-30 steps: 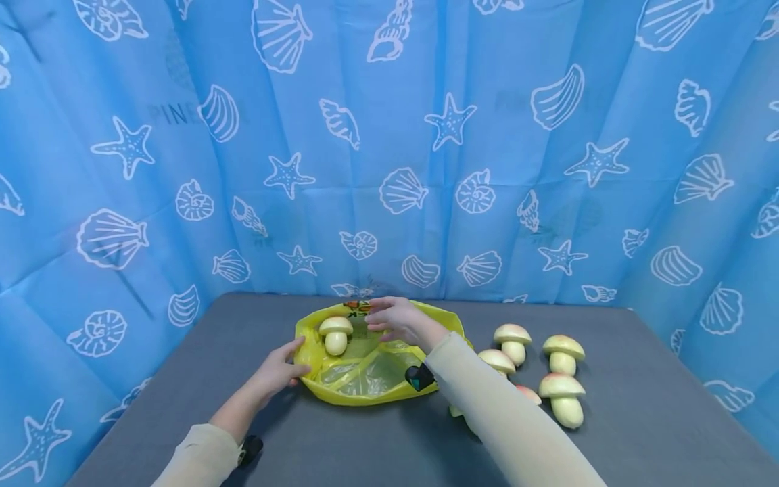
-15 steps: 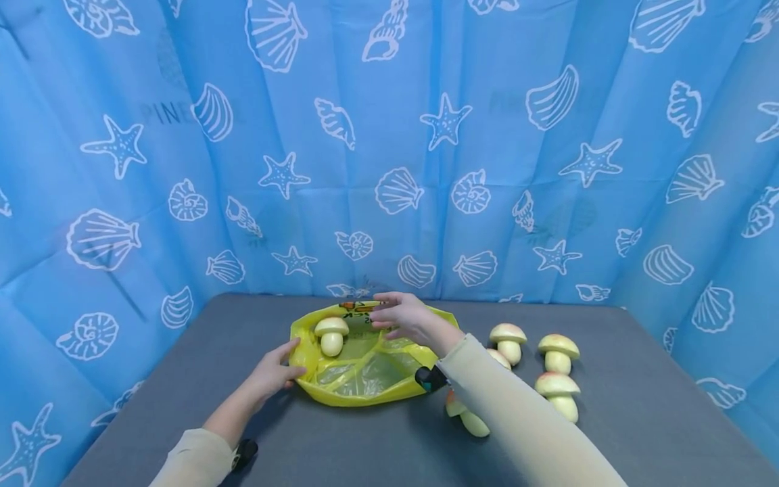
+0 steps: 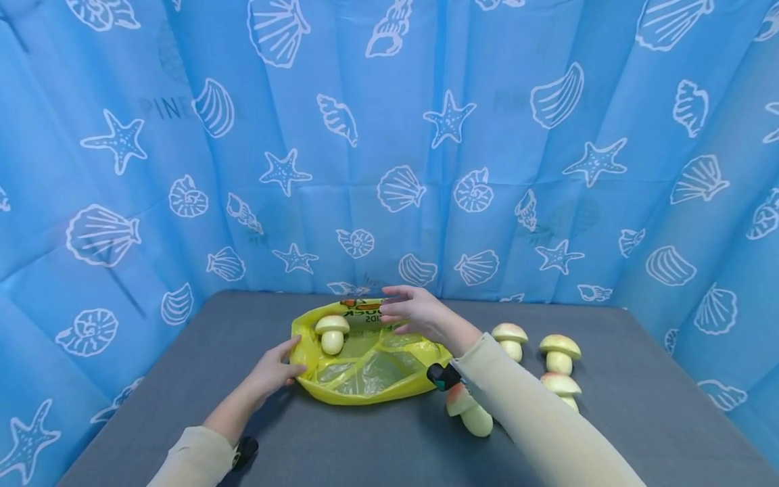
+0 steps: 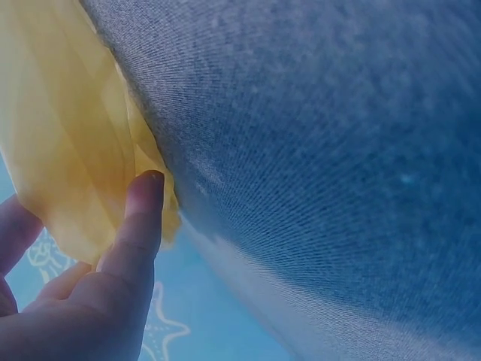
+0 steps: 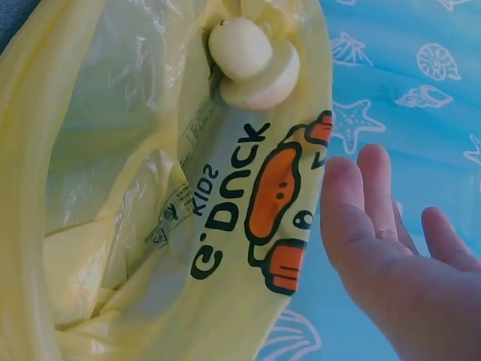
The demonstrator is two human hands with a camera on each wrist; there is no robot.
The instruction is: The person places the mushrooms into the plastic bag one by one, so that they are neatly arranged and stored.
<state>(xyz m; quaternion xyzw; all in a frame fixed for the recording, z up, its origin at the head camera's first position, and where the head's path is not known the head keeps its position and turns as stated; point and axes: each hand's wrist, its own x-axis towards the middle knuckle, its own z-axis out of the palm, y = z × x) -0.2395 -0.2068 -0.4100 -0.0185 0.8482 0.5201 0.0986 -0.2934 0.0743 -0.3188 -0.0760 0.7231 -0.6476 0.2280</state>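
Note:
A yellow plastic bag (image 3: 365, 391) lies on the table with its mouth spread wide. One mushroom (image 3: 333, 334), pale with a rounded cap, sits inside at its left end. My left hand (image 3: 268, 374) rests against the bag's left outer side, thumb and fingers spread; in the left wrist view the thumb (image 4: 143, 203) touches the yellow plastic. Above the bag's right back edge is my right hand (image 3: 429, 316), fingers loosely extended and holding nothing. The right wrist view places these fingers (image 5: 342, 188) just beside the rim with the printed duck face.
Several more mushrooms (image 3: 559, 352) lie on the grey table (image 3: 633, 399) to the right of the bag, some partly hidden by my right sleeve (image 3: 535, 412). A blue curtain (image 3: 389, 149) printed with seashells hangs behind the table.
My right hand has shifted a little right and away from me over the bag's back edge. The left hand keeps its place at the bag. The mushroom inside stays put.

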